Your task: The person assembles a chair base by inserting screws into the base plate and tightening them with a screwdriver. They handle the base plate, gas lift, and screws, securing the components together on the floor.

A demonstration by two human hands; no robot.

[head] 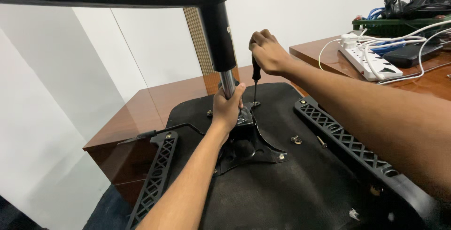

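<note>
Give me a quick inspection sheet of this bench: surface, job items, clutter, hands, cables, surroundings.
Surface: glossy brown wooden desk, an upturned black chair seat lying on it.
Job's things: black metal mounting plate on the seat underside; gas-lift column standing upright from it; screwdriver tip on a plate corner.
Clutter: loose bolt and small fitting on the seat.
Hands: left hand grips the column; right hand grips the screwdriver handle.
Cables: white power strip with white leads; tangled cables behind.
Surroundings: white walls.
</note>
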